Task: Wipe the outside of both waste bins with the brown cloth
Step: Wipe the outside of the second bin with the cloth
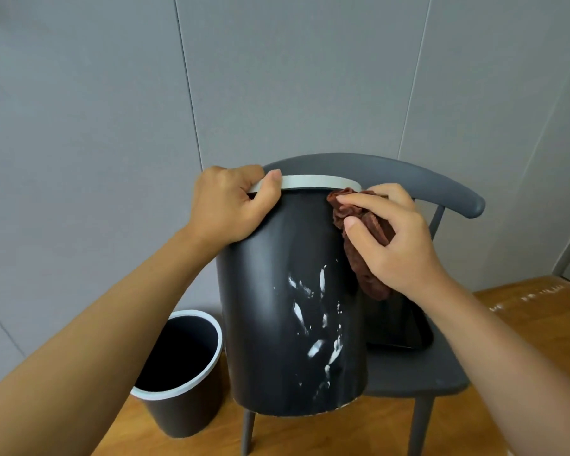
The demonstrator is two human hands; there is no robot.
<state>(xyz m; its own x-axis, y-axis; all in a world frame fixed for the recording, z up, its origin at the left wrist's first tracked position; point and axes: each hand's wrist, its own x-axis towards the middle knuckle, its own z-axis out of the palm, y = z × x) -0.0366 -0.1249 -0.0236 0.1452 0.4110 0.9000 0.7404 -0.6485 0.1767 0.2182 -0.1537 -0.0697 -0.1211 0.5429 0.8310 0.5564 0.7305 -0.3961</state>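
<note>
Closest to the person, a dark waste bin [290, 291] streaked with white smears is held tilted over the front of a grey chair [418, 363]. The left hand [231, 205] curls over its pale rim, thumb across the band. The right hand [392, 238] pinches the bunched brown cloth [366, 245] against the bin's upper right side, just under the rim. Lower left, a second bin [181, 370] stands upright on the wooden floor [540, 324], apart from the first and open-topped. On the seat behind the held bin, a dark flat object [405, 327] is mostly hidden. Beyond, grey wall panels [112, 93]; the chair's legs run out of view below.
</note>
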